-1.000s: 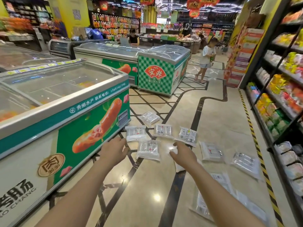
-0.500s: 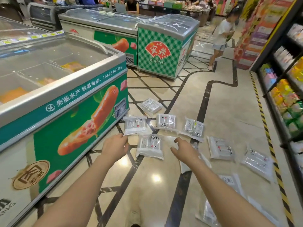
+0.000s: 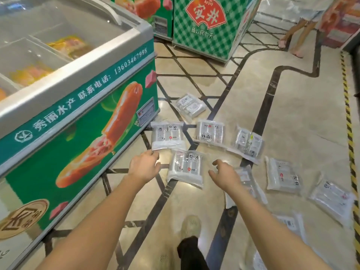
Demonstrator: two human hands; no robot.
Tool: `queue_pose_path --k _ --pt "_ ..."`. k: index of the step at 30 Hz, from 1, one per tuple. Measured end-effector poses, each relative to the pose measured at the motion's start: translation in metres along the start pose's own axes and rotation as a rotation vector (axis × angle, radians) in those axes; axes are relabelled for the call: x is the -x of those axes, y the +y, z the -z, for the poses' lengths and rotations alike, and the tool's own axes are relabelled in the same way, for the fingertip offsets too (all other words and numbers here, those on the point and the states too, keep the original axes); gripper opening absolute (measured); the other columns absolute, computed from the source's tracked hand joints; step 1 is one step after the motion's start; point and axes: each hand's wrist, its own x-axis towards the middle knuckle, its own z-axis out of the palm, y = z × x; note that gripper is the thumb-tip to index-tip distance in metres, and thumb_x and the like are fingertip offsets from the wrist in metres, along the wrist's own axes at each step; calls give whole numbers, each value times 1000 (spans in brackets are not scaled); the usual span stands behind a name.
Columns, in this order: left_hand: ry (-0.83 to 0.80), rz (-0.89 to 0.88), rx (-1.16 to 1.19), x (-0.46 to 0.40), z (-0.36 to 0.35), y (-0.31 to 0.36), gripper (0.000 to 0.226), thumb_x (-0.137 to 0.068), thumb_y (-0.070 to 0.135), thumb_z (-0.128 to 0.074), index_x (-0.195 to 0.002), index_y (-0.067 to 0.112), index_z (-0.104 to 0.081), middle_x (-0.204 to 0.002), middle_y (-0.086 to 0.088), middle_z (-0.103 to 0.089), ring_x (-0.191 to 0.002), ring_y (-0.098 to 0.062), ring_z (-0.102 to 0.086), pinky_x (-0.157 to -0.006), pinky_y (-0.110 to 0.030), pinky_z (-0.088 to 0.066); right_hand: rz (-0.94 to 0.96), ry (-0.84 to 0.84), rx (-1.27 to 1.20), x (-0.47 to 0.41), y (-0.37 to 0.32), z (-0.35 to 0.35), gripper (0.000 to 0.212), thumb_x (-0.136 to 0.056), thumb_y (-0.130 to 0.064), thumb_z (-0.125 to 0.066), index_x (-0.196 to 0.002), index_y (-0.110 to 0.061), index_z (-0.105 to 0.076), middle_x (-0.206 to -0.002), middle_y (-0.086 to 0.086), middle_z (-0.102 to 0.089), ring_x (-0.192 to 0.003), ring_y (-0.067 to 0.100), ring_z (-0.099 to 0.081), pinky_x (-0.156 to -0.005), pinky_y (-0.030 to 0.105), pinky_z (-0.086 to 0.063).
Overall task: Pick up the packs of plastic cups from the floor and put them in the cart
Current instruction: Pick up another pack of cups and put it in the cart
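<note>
The nearest pack (image 3: pixel 185 167) of plastic cups lies flat on the floor (image 3: pixel 292 106), between the two outstretched hands. The left hand (image 3: pixel 143 166) hovers just beside its left edge, fingers loosely curled and holding nothing; the fingertips lie close to the lower corner of a second pack (image 3: pixel 168 135), and whether they touch it cannot be told. The right hand (image 3: pixel 224 173) hangs just to the right of the nearest pack, fingers spread and relaxed, also empty.

More clear packs are scattered around. One (image 3: pixel 210 133) sits just beyond the nearest pack, with its printing upside down; another (image 3: pixel 247 143) lies tilted to its right; a further one (image 3: pixel 190 106) rests farther off near the freezer's corner. To the right lie two more (image 3: pixel 283 175) (image 3: pixel 331 199), well apart from the hands, and one (image 3: pixel 247 182) is partly hidden under the right forearm. Others show blurred at the lower right edge.

The floor is glossy beige stone, crossed by dark inlaid lines in a diamond pattern, with a black and yellow striped tape (image 3: pixel 348 121) running along the right side. A chest freezer (image 3: pixel 81 106) with a green front and a sausage picture stands on the left, its glass lid showing yellow packets inside. A green checked freezer (image 3: pixel 206 26) stands beyond. A shoe (image 3: pixel 190 227) of the person shows below. Another person's bare legs (image 3: pixel 296 36) stand at the top right.
</note>
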Motion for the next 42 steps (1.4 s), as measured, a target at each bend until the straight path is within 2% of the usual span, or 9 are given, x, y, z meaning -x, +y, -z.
queue_pose_path --k 3,9,17,21,25,30,35,40,42 --pt "-8 31 26 -44 -18 0 32 -93 30 -44 -117 12 -55 -117 -6 -56 -108 -24 -54 -85 -35 -45 -14 -42 5 -49 5 -1 41 -93 -32 -49 -130 -13 -45 -127 9 -56 -118 27 -52 -90 36 -45" --pt "-83 135 117 -131 -69 6 26 -92 29 -47 -105 10 -60 -105 -9 -60 -95 -30 -60 -71 -36 -47 -54 -144 -14 -154 21 -12 42 -92 -28 -51 -130 -11 -46 -127 12 -56 -116 29 -54 -91 35 -46" --pt "-130 257 219 -246 -148 6 25 -92 29 -48 -103 11 -60 -105 -9 -60 -96 -28 -59 -75 -35 -46 -87 -217 -15 -290 51 -49 40 -94 -29 -49 -130 -13 -44 -127 11 -56 -113 27 -56 -89 33 -44" --pt "-142 362 323 -288 -214 2 22 -91 25 -50 -103 10 -59 -104 -10 -59 -97 -31 -59 -73 -36 -45 -137 -244 -49 -348 72 -101 42 -93 -30 -51 -130 -13 -44 -126 11 -56 -111 27 -56 -88 33 -45" --pt "-200 412 472 -327 -318 -15 21 -91 26 -52 -103 9 -57 -103 -10 -59 -97 -31 -58 -78 -38 -47 -203 -231 -95 -406 102 -183 46 -91 -33 -54 -131 -13 -43 -127 13 -57 -112 30 -56 -94 38 -45" --pt "-230 447 541 -360 -443 -37 32 -87 28 -53 -111 7 -55 -106 -12 -60 -100 -30 -57 -84 -39 -46 -280 -237 -139 -467 139 -289 52 -93 -30 -53 -137 -9 -35 -135 14 -48 -117 30 -52 -82 30 -39" --pt "-282 482 572 -390 -547 -53 52 -89 26 -57 -134 5 -40 -131 -14 -46 -120 -28 -45 -93 -35 -38 -390 -196 -265 -513 179 -386 61 -94 -32 -52 -142 -4 -28 -141 20 -39 -123 33 -46 -93 35 -39" --pt "-285 641 768 -416 -609 -57 73 -85 35 -64 -142 8 -28 -140 -13 -36 -127 -28 -41 -105 -39 -35 -507 -140 -496 -548 208 -436 71 -92 -43 -51 -146 -9 -20 -148 19 -30 -133 34 -38 -105 38 -33" --pt "-286 667 877 -424 -624 -57 77 -81 45 -64 -141 11 -30 -137 -10 -42 -127 -27 -43 -106 -42 -35 -532 -141 -593 -559 216 -448 73 -90 -48 -51 -146 -13 -20 -149 16 -32 -136 30 -35 -109 37 -30"
